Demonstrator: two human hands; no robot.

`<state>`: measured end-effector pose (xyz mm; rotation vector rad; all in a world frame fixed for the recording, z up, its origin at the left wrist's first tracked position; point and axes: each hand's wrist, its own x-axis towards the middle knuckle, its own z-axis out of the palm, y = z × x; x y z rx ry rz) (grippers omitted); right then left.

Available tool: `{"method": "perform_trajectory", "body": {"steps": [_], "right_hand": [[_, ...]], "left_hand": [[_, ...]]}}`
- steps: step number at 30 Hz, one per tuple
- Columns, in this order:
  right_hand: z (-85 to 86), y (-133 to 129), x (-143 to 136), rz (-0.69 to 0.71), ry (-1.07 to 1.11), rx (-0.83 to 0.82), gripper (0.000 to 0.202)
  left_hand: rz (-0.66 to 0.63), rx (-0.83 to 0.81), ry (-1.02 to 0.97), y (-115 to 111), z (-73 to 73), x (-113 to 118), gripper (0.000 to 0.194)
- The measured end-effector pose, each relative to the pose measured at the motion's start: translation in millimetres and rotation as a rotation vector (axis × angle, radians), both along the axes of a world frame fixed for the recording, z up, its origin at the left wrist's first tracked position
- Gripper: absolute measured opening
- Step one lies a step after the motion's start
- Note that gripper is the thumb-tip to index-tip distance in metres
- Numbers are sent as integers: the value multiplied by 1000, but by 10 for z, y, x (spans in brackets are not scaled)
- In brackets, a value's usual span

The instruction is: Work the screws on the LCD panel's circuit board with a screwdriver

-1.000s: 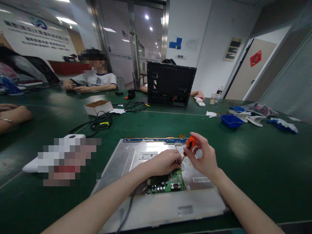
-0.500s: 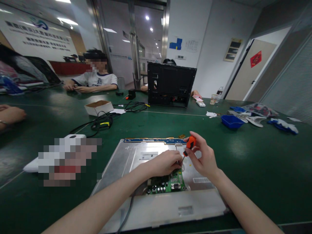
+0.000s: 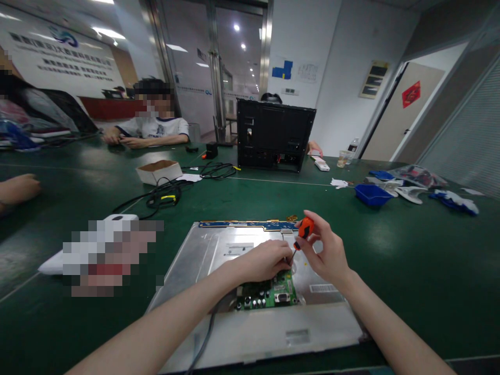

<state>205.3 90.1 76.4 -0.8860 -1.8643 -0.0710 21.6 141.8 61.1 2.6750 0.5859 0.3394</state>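
Observation:
An orange and black screwdriver (image 3: 305,228) is pinched in my right hand (image 3: 327,252), its shaft slanting down to the left. My left hand (image 3: 269,260) is closed at the screwdriver's tip, over the upper part of a green circuit board (image 3: 279,294); what its fingertips hold is hidden. The board lies on a silver metal panel (image 3: 324,323) that rests flat before me. A blue strip board (image 3: 234,225) runs along the panel's far edge. A grey cable (image 3: 207,338) passes under my left forearm.
Beyond the panel are a black monitor housing (image 3: 273,135), a coiled black cable (image 3: 162,195), an open box (image 3: 158,172) and a blue tray (image 3: 372,195). A white object (image 3: 125,224) lies left. A person (image 3: 160,127) sits across the green table; another person's hand (image 3: 19,188) rests at far left.

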Motion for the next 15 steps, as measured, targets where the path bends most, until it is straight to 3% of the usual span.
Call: {"method": "perform_trajectory", "body": {"steps": [15], "right_hand": [[40,9,-16,-23,12,49,53]], "left_hand": [[-7,-29,-36,11,-33,-13,13]]}}
